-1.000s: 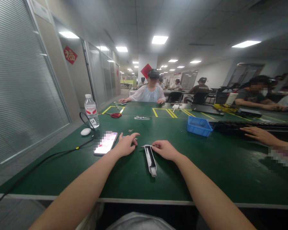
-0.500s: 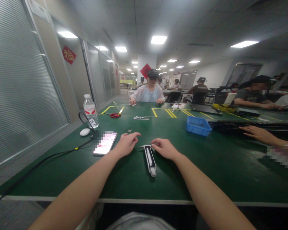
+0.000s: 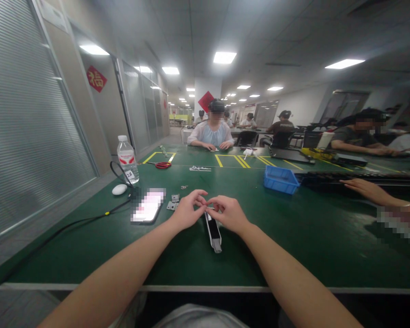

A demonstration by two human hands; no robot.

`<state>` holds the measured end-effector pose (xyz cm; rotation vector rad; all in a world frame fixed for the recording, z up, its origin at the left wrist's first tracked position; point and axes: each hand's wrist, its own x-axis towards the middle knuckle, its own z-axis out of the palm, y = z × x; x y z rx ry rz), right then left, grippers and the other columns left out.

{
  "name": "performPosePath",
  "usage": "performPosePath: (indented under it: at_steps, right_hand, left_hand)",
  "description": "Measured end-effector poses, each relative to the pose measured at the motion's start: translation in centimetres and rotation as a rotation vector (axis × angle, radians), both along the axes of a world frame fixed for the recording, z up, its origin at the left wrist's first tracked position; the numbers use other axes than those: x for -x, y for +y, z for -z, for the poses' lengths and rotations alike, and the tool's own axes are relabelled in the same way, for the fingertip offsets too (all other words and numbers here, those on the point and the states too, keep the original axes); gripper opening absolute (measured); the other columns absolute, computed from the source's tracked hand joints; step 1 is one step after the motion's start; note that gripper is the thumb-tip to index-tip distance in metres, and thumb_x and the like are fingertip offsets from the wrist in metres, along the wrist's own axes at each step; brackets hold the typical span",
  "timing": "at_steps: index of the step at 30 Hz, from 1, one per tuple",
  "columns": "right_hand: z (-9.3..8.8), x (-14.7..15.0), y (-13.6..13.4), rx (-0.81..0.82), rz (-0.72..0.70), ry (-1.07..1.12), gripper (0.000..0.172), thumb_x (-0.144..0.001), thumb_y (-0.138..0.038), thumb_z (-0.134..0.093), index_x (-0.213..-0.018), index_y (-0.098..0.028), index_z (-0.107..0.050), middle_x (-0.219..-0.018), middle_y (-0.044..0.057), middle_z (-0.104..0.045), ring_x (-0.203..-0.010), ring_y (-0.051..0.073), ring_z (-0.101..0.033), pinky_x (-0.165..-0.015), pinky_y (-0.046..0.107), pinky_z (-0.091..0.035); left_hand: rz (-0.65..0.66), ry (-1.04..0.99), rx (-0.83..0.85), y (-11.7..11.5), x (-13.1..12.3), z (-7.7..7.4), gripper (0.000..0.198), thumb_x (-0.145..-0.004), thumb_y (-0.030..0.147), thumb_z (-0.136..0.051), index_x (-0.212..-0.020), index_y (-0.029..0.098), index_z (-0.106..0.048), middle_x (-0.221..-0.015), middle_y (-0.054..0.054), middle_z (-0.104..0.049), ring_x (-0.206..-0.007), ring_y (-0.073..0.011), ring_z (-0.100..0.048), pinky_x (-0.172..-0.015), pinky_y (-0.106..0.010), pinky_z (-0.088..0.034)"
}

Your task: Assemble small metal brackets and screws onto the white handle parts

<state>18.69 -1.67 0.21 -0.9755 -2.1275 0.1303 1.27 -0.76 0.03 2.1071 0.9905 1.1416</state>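
A long, narrow device with a white frame and a dark strip (image 3: 212, 230) lies on the green table, its grey end towards me. My left hand (image 3: 188, 210) is closed in a pinch over the device's far end. From the other side my right hand (image 3: 228, 212) pinches at the same spot, so the fingertips of both hands meet. Whatever sits between them is too small or hidden to make out. Just left of my left hand are small grey metal brackets (image 3: 173, 202), and tiny parts (image 3: 184, 187) lie beyond it.
At left are a phone (image 3: 149, 206), a white mouse-shaped object (image 3: 119, 189), a black cable (image 3: 78, 222) and a water bottle (image 3: 126, 159). Further off lie red-handled scissors (image 3: 162, 165) and a blue bin (image 3: 280, 179). A co-worker's hand (image 3: 365, 189) rests at right; another person (image 3: 212, 132) sits opposite.
My left hand has moved right and my right hand slightly left, bringing the fingertips together over the device's far end. The grey brackets have come into view.
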Motion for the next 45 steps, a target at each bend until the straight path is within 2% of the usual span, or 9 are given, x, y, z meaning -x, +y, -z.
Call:
performPosePath:
  at_steps: [4, 8, 15, 22, 26, 29, 33, 38, 45]
  right_hand:
    - [0.4, 0.0, 0.2, 0.003, -0.017, 0.003, 0.019, -0.075, -0.023, -0.060, -0.093, -0.018, -0.067, -0.065, 0.000, -0.058, -0.058, 0.010, -0.048, -0.057, 0.021, -0.035]
    - [0.4, 0.0, 0.3, 0.007, -0.002, -0.017, 0.014, -0.075, -0.023, -0.062, -0.087, -0.018, -0.068, -0.063, -0.001, -0.058, -0.057, 0.010, -0.047, -0.057, 0.021, -0.034]
    - [0.2, -0.1, 0.2, 0.036, 0.008, -0.096, 0.008, -0.075, -0.023, -0.063, -0.079, -0.019, -0.068, -0.063, -0.001, -0.059, -0.055, 0.009, -0.046, -0.055, 0.021, -0.031]
    - [0.4, -0.1, 0.3, 0.072, -0.003, -0.092, 0.009, -0.075, -0.026, -0.062, -0.076, -0.019, -0.068, -0.062, -0.001, -0.059, -0.055, 0.009, -0.047, -0.055, 0.021, -0.032]
    - [0.3, -0.8, 0.7, 0.101, 0.020, -0.044, 0.012, -0.073, -0.028, -0.063, -0.077, -0.018, -0.068, -0.062, -0.001, -0.060, -0.055, 0.009, -0.048, -0.054, 0.020, -0.034]
    - [0.3, -1.9, 1.4, 0.135, 0.074, -0.008, 0.015, -0.072, -0.031, -0.064, -0.078, -0.018, -0.069, -0.061, -0.001, -0.059, -0.055, 0.009, -0.049, -0.054, 0.021, -0.035]
    - [0.8, -3.1, 2.5, 0.231, 0.127, -0.010, 0.018, -0.071, -0.033, -0.064, -0.078, -0.017, -0.069, -0.059, -0.001, -0.060, -0.054, 0.010, -0.050, -0.053, 0.021, -0.037]
    - [1.4, -3.4, 2.8, 0.328, 0.112, -0.070, 0.016, -0.070, -0.031, -0.064, -0.076, -0.017, -0.069, -0.060, -0.001, -0.061, -0.054, 0.010, -0.051, -0.054, 0.021, -0.037]
    - [1.2, -3.2, 2.6, 0.344, 0.082, -0.085, 0.015, -0.070, -0.028, -0.063, -0.078, -0.018, -0.069, -0.063, -0.001, -0.061, -0.055, 0.009, -0.049, -0.055, 0.021, -0.037]
  left_hand:
    - [0.024, -0.080, 0.034, 0.1, 0.1, 0.1, 0.037, -0.075, 0.015, -0.057, -0.109, 0.018, -0.045, -0.087, -0.001, -0.056, -0.070, -0.0104, -0.061, -0.069, -0.026, -0.050]
    - [0.051, -0.115, 0.039, 0.0, 0.1, 0.0, 0.040, -0.074, 0.016, -0.059, -0.111, 0.019, -0.044, -0.094, -0.002, -0.052, -0.068, -0.0096, -0.062, -0.065, -0.025, -0.051]
    - [0.079, -0.052, 0.026, 0.0, 0.3, 0.1, 0.036, -0.074, 0.016, -0.059, -0.108, 0.018, -0.048, -0.094, -0.002, -0.052, -0.069, -0.0101, -0.062, -0.066, -0.025, -0.051]
    - [0.113, -0.006, 0.019, -0.1, 0.3, 0.2, 0.036, -0.075, 0.017, -0.060, -0.109, 0.017, -0.048, -0.096, -0.004, -0.054, -0.071, -0.0108, -0.063, -0.068, -0.026, -0.052]
    - [0.074, 0.028, -0.041, -0.2, 0.3, -0.1, 0.030, -0.076, 0.018, -0.058, -0.106, 0.015, -0.051, -0.097, -0.005, -0.057, -0.072, -0.0113, -0.062, -0.070, -0.027, -0.051]
    - [0.017, 0.143, -0.173, -0.2, 0.6, -0.6, 0.023, -0.077, 0.018, -0.056, -0.101, 0.015, -0.055, -0.095, -0.005, -0.060, -0.076, -0.0126, -0.059, -0.075, -0.029, -0.049]
    - [-0.059, 0.424, -0.312, -0.3, 1.3, -1.0, 0.020, -0.080, 0.021, -0.055, -0.099, 0.019, -0.058, -0.097, -0.004, -0.062, -0.087, -0.0169, -0.057, -0.082, -0.033, -0.043]
    - [-0.090, 0.567, -0.282, 0.0, 1.7, -0.7, 0.019, -0.083, 0.027, -0.052, -0.099, 0.021, -0.060, -0.099, -0.003, -0.063, -0.096, -0.0193, -0.056, -0.084, -0.033, -0.040]
    - [-0.072, 0.643, -0.240, -0.1, 1.6, -1.0, 0.018, -0.085, 0.026, -0.048, -0.094, 0.022, -0.062, -0.095, -0.001, -0.065, -0.092, -0.0180, -0.058, -0.086, -0.033, -0.037]
